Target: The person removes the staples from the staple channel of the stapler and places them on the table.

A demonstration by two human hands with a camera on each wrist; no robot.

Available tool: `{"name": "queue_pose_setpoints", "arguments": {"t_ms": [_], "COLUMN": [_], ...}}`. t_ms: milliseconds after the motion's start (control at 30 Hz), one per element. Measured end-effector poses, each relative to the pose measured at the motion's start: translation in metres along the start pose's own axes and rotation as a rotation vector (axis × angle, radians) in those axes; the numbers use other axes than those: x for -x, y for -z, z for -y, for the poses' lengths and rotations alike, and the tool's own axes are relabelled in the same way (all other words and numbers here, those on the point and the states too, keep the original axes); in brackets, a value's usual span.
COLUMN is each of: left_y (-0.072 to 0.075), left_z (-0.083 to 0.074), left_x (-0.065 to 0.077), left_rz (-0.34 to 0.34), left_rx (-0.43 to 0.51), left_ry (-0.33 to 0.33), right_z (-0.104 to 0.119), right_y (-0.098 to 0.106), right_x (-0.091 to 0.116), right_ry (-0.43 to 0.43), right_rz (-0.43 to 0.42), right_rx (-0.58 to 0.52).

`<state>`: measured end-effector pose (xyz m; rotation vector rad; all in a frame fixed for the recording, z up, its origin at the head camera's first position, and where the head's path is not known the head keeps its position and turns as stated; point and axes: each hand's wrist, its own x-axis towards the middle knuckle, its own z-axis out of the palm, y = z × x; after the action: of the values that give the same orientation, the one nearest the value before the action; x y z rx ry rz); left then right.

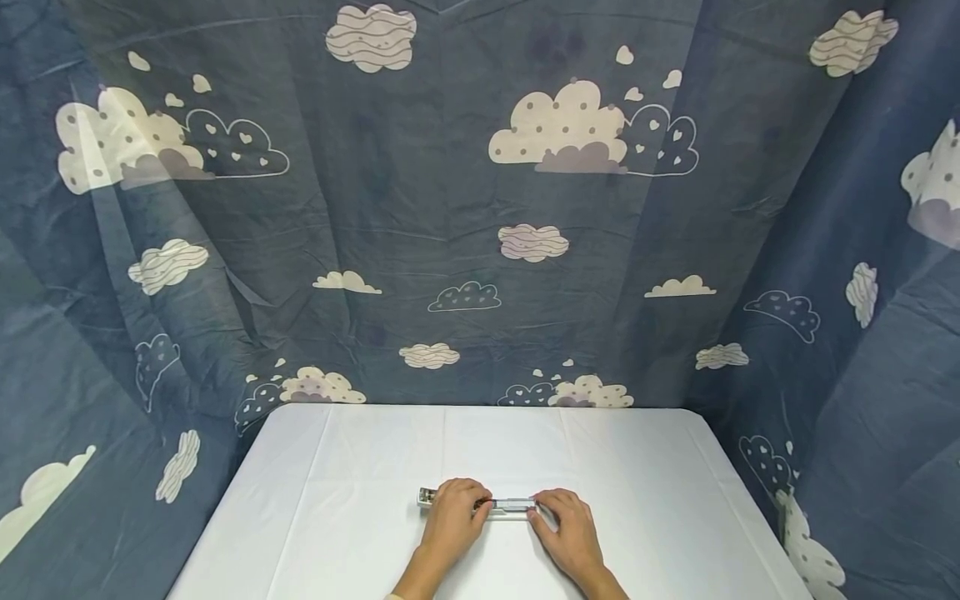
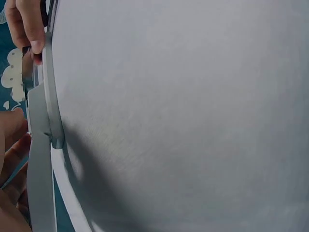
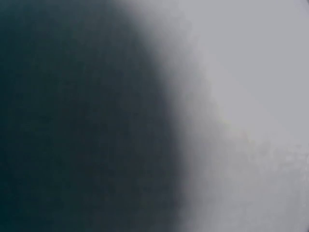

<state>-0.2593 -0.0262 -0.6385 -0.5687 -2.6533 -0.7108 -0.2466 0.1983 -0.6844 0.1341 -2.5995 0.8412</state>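
Note:
A long, slim stapler (image 1: 512, 505), with pale grey plastic and a bright metal rail, lies crosswise between both hands over the white table. My left hand (image 1: 453, 517) grips its left part, with the end sticking out past the fingers. At the right end, my right hand (image 1: 567, 532) pinches it between thumb and fingers. From the left wrist, the grey stapler (image 2: 39, 116) runs down the left edge, the left hand (image 2: 12, 164) beside it and fingers of the right hand (image 2: 29, 24) at its upper part. The right wrist view shows only dark blur and a pale surface.
The white-covered table (image 1: 360, 450) spreads out around the hands, with rounded far corners. A dark blue curtain (image 1: 420, 200) printed with clouds hangs behind it and along both sides.

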Motion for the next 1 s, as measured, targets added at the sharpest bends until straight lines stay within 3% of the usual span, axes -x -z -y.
{"name": "queue_pose_setpoints", "arguments": {"t_ms": [300,500,1000], "left_y": [-0.006,-0.011,-0.009], "left_z": [-0.006,-0.008,-0.016], "left_x": [0.002,0.004,0.012], "left_rz": [-0.038,-0.081,-0.056], "left_rx": [0.021,-0.014,0.014], "left_ry": [-0.013,-0.021,0.058], "right_z": [0.001,0.003,0.011], "right_y": [0.001,0.002,0.005], "right_x": [0.000,0.001,0.007], "right_ry": [-0.016,-0.007,-0.048], "right_rz": [0.011,-0.004,0.029], "right_rx": [0.012,0.018,0.020]}}
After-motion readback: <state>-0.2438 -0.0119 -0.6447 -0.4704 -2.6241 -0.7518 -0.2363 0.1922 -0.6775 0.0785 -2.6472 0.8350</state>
